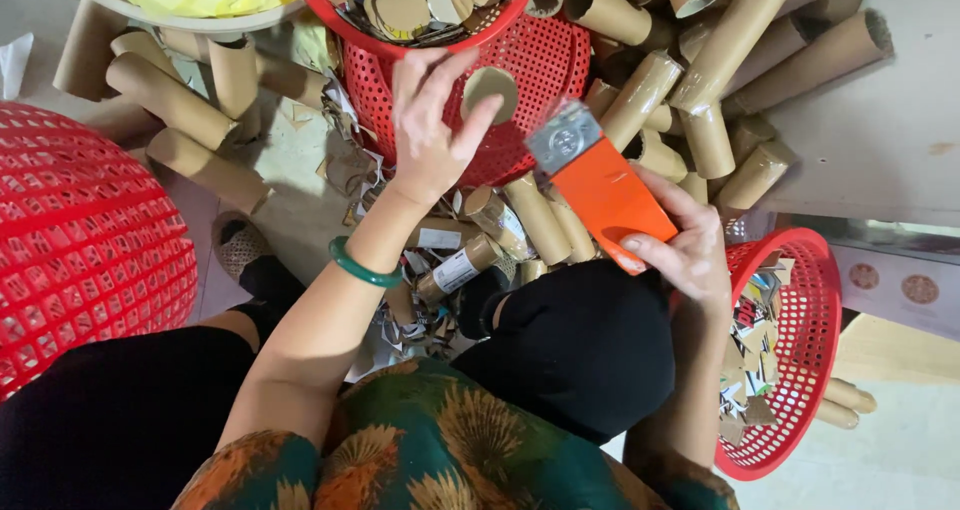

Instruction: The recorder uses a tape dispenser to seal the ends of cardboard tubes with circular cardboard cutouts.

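Two hands busy: left hand (pixel 432 130) fingers pinch round cardboard disc (pixel 490 88); right hand (pixel 690 250) fingers grip orange-handled scraper (pixel 600 185).

1. A smooth green bangle (pixel 365 267) is worn on the left wrist
2. Both forearms are left bare; no sleeves reach them
3. A top (pixel 440 450) patterned with dark green, orange and yellow fan-shaped leaves is worn
4. Black trousers (pixel 585 345) are worn over the legs
5. A woven slipper (pixel 240 245) is seen on one foot
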